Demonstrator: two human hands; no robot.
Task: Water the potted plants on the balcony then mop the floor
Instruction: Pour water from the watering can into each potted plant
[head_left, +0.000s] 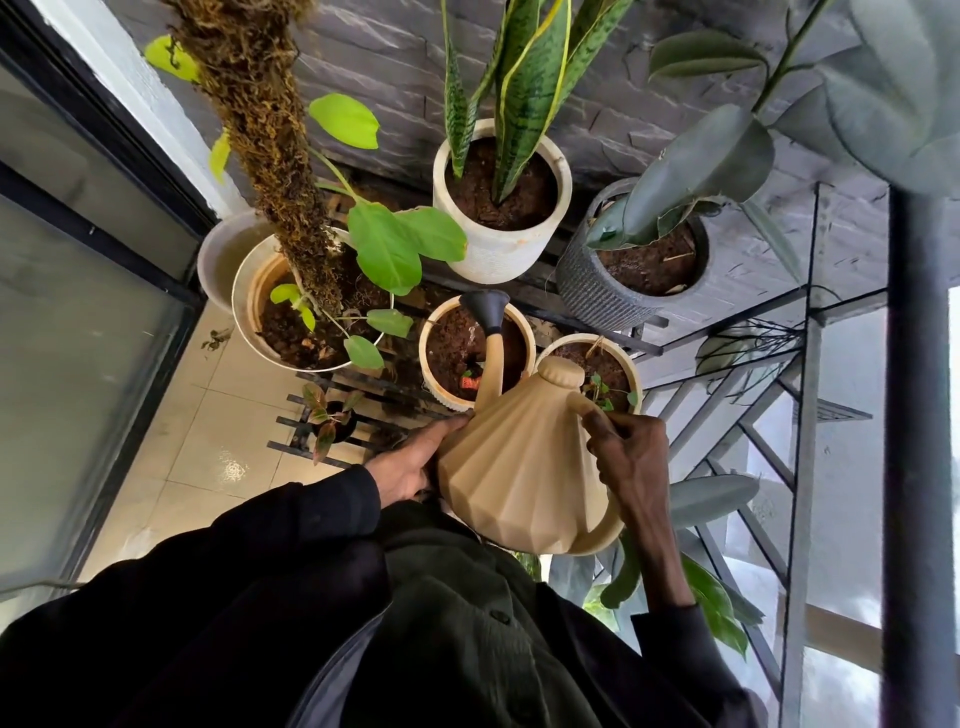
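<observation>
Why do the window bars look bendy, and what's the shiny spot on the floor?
Head view: the wide-angle lens curves straight lines near the edges, like the railing; the shiny spot is daylight glare on the floor tiles; the watering can looks sharp.

The snake plant (524, 78) is cut off by the top edge; the watering can (519, 478) handle is perhaps half hidden under the right hand (631, 462).
</observation>
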